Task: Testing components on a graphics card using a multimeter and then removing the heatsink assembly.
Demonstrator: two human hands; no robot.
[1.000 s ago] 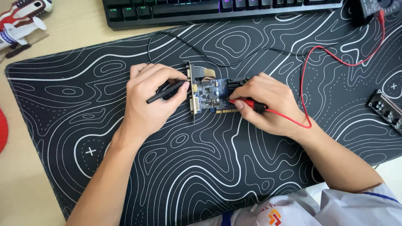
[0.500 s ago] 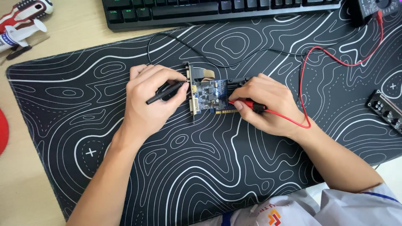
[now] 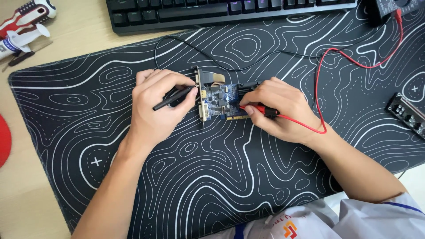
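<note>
A small blue circuit card [image 3: 220, 100] with a metal bracket lies on a black desk mat [image 3: 230, 177] patterned with white contour lines. My left hand [image 3: 157, 106] holds a black test probe [image 3: 173, 97] like a pen, its tip at the card's bracket edge. My right hand [image 3: 279, 108] grips a red test probe [image 3: 256, 109], its tip touching the card's right part. A red lead [image 3: 321, 79] and a black lead [image 3: 212, 57] run from the probes toward a meter [image 3: 392, 6] at the top right.
A dark keyboard [image 3: 230, 11] lies along the mat's far edge. A red-and-white screwdriver [image 3: 24, 17] and small tools sit on the wooden desk at the top left. A dark module [image 3: 407, 113] rests at the mat's right edge. A red disc [image 3: 3, 146] shows at the left border.
</note>
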